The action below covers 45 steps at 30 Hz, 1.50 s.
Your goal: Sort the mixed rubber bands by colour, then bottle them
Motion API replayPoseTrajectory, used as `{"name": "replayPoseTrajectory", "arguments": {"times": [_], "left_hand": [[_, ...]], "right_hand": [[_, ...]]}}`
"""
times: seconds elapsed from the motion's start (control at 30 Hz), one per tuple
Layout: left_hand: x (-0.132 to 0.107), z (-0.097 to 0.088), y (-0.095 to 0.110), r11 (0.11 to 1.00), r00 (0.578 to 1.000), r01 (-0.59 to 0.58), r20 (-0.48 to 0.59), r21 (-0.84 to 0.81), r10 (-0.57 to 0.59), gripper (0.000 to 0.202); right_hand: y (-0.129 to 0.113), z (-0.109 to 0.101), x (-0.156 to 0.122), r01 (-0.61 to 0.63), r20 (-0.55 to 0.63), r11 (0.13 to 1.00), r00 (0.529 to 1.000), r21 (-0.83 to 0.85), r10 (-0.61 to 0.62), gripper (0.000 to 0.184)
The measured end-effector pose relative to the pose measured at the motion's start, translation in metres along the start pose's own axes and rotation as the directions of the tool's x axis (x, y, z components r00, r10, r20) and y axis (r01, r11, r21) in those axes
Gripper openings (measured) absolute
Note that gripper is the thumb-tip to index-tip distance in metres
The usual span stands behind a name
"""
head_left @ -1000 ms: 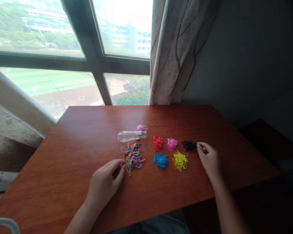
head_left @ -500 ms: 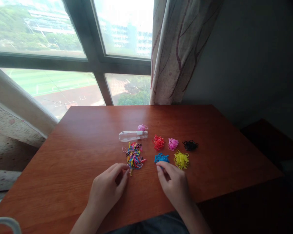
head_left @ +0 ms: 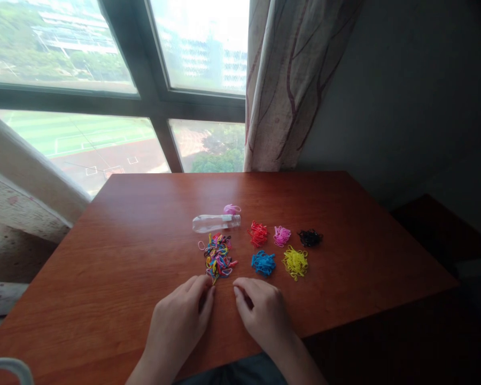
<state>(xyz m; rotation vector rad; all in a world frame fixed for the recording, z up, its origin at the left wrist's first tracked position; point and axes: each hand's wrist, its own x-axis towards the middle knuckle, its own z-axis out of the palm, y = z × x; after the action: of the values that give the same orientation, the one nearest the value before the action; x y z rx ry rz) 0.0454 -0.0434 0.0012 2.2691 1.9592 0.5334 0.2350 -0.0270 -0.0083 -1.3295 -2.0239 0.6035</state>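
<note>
Mixed rubber bands (head_left: pixel 219 256) lie in a loose heap around mid-surface, directly ahead of the left hand (head_left: pixel 211 284). That hand's thumb and forefinger are close together at the heap's near side; whether a band is pinched cannot be told. The right hand (head_left: pixel 235 286) is poised beside it, fingertips nearly meeting; no band is discernible there.

Single-colour piles stand apart towards the right edge, presumably to prevent mixing: red bands (head_left: pixel 258 235), pink bands (head_left: pixel 281 236) and black bands (head_left: pixel 310 238) in the farther row, blue bands (head_left: pixel 263 263) and yellow bands (head_left: pixel 295 263) in the nearer. A clear bottle (head_left: pixel 211 224) lies on its side beyond the heap, neck towards the right edge, apparently parked clear of both hands. A pink object (head_left: pixel 231 209) sits behind its neck, identity uncertain.

The surface (head_left: pixel 104 278) is reddish-brown wood, slightly glossy. Its far edge faces a window (head_left: pixel 208 48) and a patterned curtain (head_left: pixel 292 96); the wall (head_left: pixel 417 96) is dim.
</note>
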Motion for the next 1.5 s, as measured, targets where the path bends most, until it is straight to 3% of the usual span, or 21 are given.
{"name": "replayPoseTrajectory", "arguments": {"times": [0.5,0.83,1.33,1.5], "left_hand": [[0.0,-0.004,-0.007,0.996,1.0,-0.028,0.0,-0.089,0.028,0.022],[-0.001,-0.003,-0.008,0.991,0.996,-0.082,-0.042,-0.108,0.078,0.021],[0.002,0.001,-0.008,0.99,0.991,-0.132,-0.042,-0.04,0.131,0.02],[0.01,0.002,-0.005,0.986,0.985,-0.167,0.046,0.021,0.166,0.021]], "right_hand": [[-0.012,0.01,0.014,-0.091,0.035,0.973,0.994,-0.212,0.1,0.019],[-0.015,0.012,0.022,-0.099,0.047,0.978,0.993,-0.185,0.109,0.012],[-0.009,0.012,0.005,-0.049,-0.005,0.994,0.999,-0.1,0.049,0.014],[-0.007,0.009,-0.006,-0.034,0.001,0.996,0.999,-0.079,0.034,0.015]]}}
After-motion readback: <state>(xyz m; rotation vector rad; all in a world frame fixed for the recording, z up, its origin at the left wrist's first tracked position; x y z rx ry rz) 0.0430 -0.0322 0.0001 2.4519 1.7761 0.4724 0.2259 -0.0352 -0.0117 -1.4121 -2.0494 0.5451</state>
